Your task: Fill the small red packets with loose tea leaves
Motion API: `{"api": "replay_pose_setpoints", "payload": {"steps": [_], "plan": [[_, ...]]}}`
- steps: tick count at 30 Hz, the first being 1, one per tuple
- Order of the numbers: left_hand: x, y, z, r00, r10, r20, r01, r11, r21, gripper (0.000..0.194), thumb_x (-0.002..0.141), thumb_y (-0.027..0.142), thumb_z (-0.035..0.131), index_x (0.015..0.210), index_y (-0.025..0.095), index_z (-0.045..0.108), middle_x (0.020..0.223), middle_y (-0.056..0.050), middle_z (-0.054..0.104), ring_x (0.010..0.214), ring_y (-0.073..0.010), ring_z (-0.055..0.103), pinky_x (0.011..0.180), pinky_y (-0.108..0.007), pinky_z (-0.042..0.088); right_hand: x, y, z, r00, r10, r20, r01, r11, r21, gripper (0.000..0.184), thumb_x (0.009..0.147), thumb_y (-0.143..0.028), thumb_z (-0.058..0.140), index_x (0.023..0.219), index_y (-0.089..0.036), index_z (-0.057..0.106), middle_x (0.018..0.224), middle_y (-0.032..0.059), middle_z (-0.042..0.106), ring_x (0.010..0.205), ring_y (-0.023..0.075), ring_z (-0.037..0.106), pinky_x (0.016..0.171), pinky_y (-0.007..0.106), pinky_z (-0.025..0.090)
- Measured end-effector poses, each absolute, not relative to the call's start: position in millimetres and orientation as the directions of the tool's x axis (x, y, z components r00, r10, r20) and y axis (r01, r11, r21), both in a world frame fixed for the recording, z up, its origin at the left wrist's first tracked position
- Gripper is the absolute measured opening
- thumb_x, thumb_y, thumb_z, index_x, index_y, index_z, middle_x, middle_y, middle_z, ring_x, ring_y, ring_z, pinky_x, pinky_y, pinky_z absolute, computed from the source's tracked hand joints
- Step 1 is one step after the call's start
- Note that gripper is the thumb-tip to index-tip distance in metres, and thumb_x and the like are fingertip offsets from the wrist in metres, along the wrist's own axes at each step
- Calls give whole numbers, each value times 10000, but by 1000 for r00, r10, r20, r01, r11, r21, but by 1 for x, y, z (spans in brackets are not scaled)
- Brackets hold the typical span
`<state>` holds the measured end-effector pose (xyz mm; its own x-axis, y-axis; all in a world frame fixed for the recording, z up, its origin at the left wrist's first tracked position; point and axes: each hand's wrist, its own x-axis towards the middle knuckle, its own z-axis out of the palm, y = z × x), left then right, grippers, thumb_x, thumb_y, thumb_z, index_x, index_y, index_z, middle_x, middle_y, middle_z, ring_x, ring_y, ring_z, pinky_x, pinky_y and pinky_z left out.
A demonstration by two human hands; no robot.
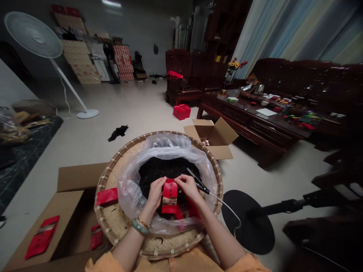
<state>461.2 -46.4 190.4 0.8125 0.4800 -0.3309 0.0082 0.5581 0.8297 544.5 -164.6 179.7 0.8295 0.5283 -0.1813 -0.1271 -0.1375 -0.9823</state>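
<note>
Between both hands I hold a red packet (170, 196) with dark printed marks and a tan band. My left hand (155, 192) pinches its upper left edge, and my right hand (185, 185) pinches its upper right corner. Below it a clear plastic bag (127, 192) lies open, filled with dark, dry, leaf-like material (153, 170). Just beyond my right hand rests a black clamp-like tool (198, 181) with a white cord. Other red packets (183, 213) lie in the bag under my right wrist. The bag sits on a round woven bamboo tray (113, 219).
At left stands an open cardboard box (65, 207) with red packets (42, 236). Another open box (212, 136) is on the floor beyond the tray. A black round stand base (246, 221) is at right, near a low wooden table (249, 117). A white fan (36, 36) stands back left.
</note>
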Motion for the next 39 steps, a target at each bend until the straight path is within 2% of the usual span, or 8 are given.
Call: {"api": "replay_pose_setpoints", "payload": {"steps": [6, 8, 10, 14, 17, 23, 27, 39], "plan": [[453, -41, 196, 828, -134, -545, 436, 764, 475, 546, 837, 578, 386, 1050, 122, 598, 814, -133, 702, 559, -208, 655, 559, -359, 526, 554, -166, 182, 874, 472, -115, -62, -128, -990, 433, 726, -547, 552, 871, -148, 640, 792, 79, 662, 698, 212, 618, 646, 349, 520], [451, -41, 195, 828, -111, -550, 408, 792, 454, 558, 852, 563, 361, 1088, 106, 575, 826, -151, 705, 548, -209, 657, 558, -368, 534, 558, -176, 183, 900, 435, 37, 184, -302, -935, 370, 802, -452, 497, 986, -160, 631, 948, 104, 655, 893, 245, 601, 783, 379, 483], [451, -41, 194, 843, -72, -532, 362, 808, 465, 552, 858, 547, 363, 1100, 93, 566, 826, -158, 706, 559, -206, 661, 553, -354, 540, 560, -189, 180, 902, 403, 155, 378, -566, -732, 364, 785, -343, 552, 1108, -180, 595, 1113, 125, 601, 1059, 285, 524, 885, 416, 413], [451, -38, 192, 866, -75, -494, 349, 799, 490, 583, 854, 562, 356, 1093, 76, 573, 799, -162, 705, 565, -206, 662, 513, -321, 538, 565, -215, 168, 924, 380, 36, 364, -849, -384, 561, 730, -217, 631, 1266, -144, 483, 1140, 183, 574, 1036, 312, 537, 854, 414, 413], [451, -36, 191, 859, -76, -506, 369, 778, 509, 605, 853, 568, 349, 1082, 58, 581, 782, -168, 704, 531, -198, 648, 477, -302, 525, 573, -224, 168, 905, 424, -5, 369, -793, -484, 539, 780, -224, 580, 1289, -94, 459, 1147, 195, 583, 1040, 295, 561, 862, 386, 430], [451, -40, 197, 835, -64, -547, 412, 732, 543, 601, 851, 572, 356, 1096, 68, 573, 761, -136, 706, 460, -183, 613, 429, -307, 507, 583, -219, 212, 741, 668, -65, 284, -400, -872, 480, 776, -440, 580, 1162, -154, 601, 1141, 86, 640, 1031, 268, 590, 890, 378, 450], [451, -42, 201, 823, -99, -560, 453, 709, 540, 596, 855, 571, 350, 1071, 68, 588, 753, -133, 705, 471, -187, 619, 434, -303, 502, 578, -206, 230, 597, 793, -120, 276, -343, -898, 458, 741, -450, 607, 1090, -157, 655, 1067, 67, 678, 981, 275, 611, 852, 378, 468], [449, -42, 198, 836, -114, -536, 448, 706, 549, 578, 853, 566, 367, 1038, 73, 606, 755, -134, 708, 497, -188, 624, 469, -301, 498, 572, -190, 212, 685, 707, -175, 189, -404, -895, 426, 647, -384, 683, 1011, -162, 704, 884, 42, 717, 746, 234, 642, 664, 323, 495]]}}
